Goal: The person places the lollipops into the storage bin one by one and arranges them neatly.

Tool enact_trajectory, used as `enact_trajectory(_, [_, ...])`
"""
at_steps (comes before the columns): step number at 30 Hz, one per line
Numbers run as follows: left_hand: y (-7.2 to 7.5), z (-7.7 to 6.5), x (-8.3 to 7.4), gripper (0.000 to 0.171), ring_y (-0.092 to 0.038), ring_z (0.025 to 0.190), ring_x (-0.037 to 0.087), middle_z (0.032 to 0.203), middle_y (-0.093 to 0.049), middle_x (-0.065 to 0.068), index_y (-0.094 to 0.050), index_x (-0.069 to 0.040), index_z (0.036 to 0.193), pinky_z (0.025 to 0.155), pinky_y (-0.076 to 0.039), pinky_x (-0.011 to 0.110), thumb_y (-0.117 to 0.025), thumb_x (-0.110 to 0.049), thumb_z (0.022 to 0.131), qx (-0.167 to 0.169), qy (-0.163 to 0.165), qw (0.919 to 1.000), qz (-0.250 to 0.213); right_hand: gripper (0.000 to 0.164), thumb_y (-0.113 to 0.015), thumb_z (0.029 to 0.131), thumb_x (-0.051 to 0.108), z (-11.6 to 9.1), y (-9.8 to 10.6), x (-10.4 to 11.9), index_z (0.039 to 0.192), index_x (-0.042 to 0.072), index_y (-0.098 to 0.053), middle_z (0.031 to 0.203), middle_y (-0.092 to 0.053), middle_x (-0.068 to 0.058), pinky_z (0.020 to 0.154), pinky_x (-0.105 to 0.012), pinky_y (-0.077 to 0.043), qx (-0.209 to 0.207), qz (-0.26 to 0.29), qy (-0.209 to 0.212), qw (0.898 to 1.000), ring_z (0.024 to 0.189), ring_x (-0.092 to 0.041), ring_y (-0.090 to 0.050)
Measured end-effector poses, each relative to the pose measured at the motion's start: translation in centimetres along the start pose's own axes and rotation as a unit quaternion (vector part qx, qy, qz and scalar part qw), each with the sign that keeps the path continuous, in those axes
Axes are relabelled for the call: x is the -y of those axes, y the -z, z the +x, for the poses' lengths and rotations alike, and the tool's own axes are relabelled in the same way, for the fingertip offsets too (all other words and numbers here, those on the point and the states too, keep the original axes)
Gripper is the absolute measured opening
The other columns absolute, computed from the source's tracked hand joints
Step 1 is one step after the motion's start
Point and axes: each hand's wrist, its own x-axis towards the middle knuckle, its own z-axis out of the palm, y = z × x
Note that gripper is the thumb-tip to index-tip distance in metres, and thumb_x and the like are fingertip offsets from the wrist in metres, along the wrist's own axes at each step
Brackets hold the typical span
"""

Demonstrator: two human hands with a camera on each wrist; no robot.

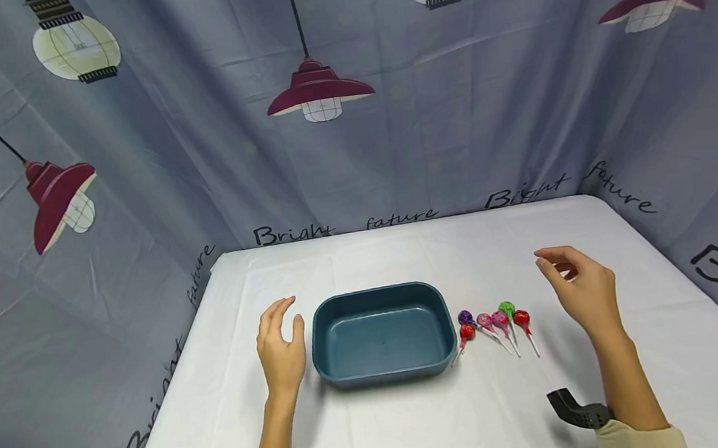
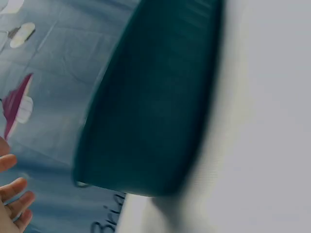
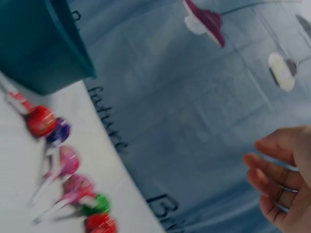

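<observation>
In the head view a teal rectangular bin [image 1: 388,378] stands on the white table. Just left of it my left hand [image 1: 283,352] hovers with relaxed fingers, holding nothing; its fingertips also show at the left edge of the left wrist view. Several wrapped lollipops lie right of the bin: a purple one [image 1: 464,317], red ones [image 1: 522,318], pink ones [image 1: 485,322] and a green one [image 1: 507,307]. The leftmost red lollipop [image 3: 42,121] is close against the bin. To the right of the lollipops my right hand [image 1: 581,292] is raised, fingers loosely bent, with nothing in it.
A white cloth covers the table [image 1: 420,433]. Behind and beside it hangs a grey-blue curtain [image 1: 392,162] printed with lamps and lettering. Each wrist wears a black camera mount [image 1: 579,411].
</observation>
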Motion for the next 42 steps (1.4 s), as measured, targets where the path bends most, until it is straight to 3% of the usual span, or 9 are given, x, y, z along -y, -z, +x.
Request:
enact_trajectory(5, [-0.6,-1.4,1.6,0.031,-0.051,0.111,0.025,0.119,-0.057,0.007,-0.063,-0.009,0.118,0.09,-0.039,0.048,-0.056,-0.005,0.088,0.006,0.032,0.9972,-0.067,0.017,-0.062,0.088,0.018,-1.4,-0.8,-3.0,0.099,0.007,-0.069,0.082,-0.067,-0.003,0.061,-0.016,-0.035,-0.006,0.049,-0.022,0.999,0.068,0.004,-0.049])
enact_trajectory(10, [-1.0,-2.1,3.0,0.032,-0.05,0.11,0.025,0.121,-0.057,0.006,-0.061,-0.011,0.122,0.088,-0.04,0.046,-0.055,-0.006,0.091,0.023,0.071,0.9918,-0.104,0.017,-0.063,0.088,0.026,-2.2,-3.9,-10.6,0.101,0.017,-0.07,0.082,-0.067,0.007,0.059,-0.016,-0.034,0.017,0.07,-0.019,0.997,0.07,0.0,-0.053])
enact_trajectory(13, [-1.2,-2.4,3.8,0.033,-0.048,0.115,0.024,0.125,-0.055,0.007,-0.06,-0.011,0.124,0.089,-0.039,0.047,-0.054,-0.007,0.092,0.038,0.084,0.9891,-0.114,0.018,-0.064,0.087,0.032,-2.6,-5.0,-13.2,0.1,0.022,-0.07,0.082,-0.066,0.009,0.058,-0.016,-0.035,0.039,0.042,-0.023,0.998,0.071,0.002,-0.052])
enact_trajectory(20, [-1.2,-2.5,3.8,0.036,-0.042,0.124,0.029,0.134,-0.047,0.015,-0.052,-0.002,0.13,0.094,-0.037,0.047,-0.05,-0.003,0.093,0.081,0.097,0.9789,-0.16,0.034,-0.061,0.089,0.033,-3.5,-3.5,-8.8,0.11,0.007,-0.066,0.093,-0.067,-0.011,0.062,-0.022,-0.042,0.15,0.029,-0.061,0.986,0.077,-0.002,-0.052])
enact_trajectory(26, [-1.5,-3.2,4.0,0.039,-0.037,0.128,0.027,0.14,-0.041,0.014,-0.045,-0.002,0.135,0.102,-0.034,0.031,-0.044,-0.006,0.097,0.127,0.136,0.9607,-0.206,0.043,-0.059,0.09,0.036,-4.2,-3.5,-8.7,0.12,0.006,-0.061,0.103,-0.066,-0.012,0.069,-0.031,-0.044,0.232,0.009,-0.082,0.969,0.081,-0.004,-0.054])
enact_trajectory(29, [-2.2,-3.8,5.4,0.039,-0.038,0.128,0.019,0.14,-0.042,0.006,-0.047,-0.011,0.136,0.102,-0.033,0.025,-0.046,-0.015,0.098,0.134,0.152,0.9554,-0.215,0.045,-0.06,0.088,0.037,-4.4,-3.8,-9.1,0.121,0.006,-0.061,0.1,-0.066,-0.012,0.068,-0.03,-0.044,0.248,0.005,-0.085,0.965,0.08,-0.007,-0.054])
enact_trajectory(33, [-2.7,-4.3,6.0,0.039,-0.039,0.128,0.018,0.14,-0.043,0.005,-0.047,-0.011,0.136,0.099,-0.033,0.017,-0.047,-0.02,0.098,0.144,0.146,0.9518,-0.228,0.046,-0.064,0.086,0.035,-4.7,-4.2,-9.4,0.119,0.004,-0.061,0.095,-0.065,-0.011,0.063,-0.027,-0.043,0.25,-0.003,-0.08,0.965,0.076,-0.011,-0.053])
enact_trajectory(38, [-1.9,-3.9,4.2,0.038,-0.032,0.132,0.023,0.141,-0.039,0.013,-0.045,-0.001,0.135,0.101,-0.029,0.014,-0.044,-0.008,0.098,0.171,0.148,0.9434,-0.243,0.042,-0.069,0.083,0.029,-4.9,-4.8,-9.6,0.116,0.003,-0.064,0.09,-0.063,-0.007,0.059,-0.025,-0.04,0.231,-0.022,-0.067,0.971,0.073,-0.013,-0.049])
enact_trajectory(42, [-1.7,-3.7,3.6,0.039,-0.032,0.131,0.023,0.141,-0.041,0.01,-0.046,-0.003,0.135,0.104,-0.03,0.025,-0.042,-0.003,0.097,0.179,0.169,0.9413,-0.231,0.041,-0.071,0.081,0.027,-5.0,-5.0,-9.8,0.114,0.003,-0.064,0.088,-0.061,-0.007,0.057,-0.025,-0.038,0.223,-0.028,-0.06,0.973,0.073,-0.014,-0.048])
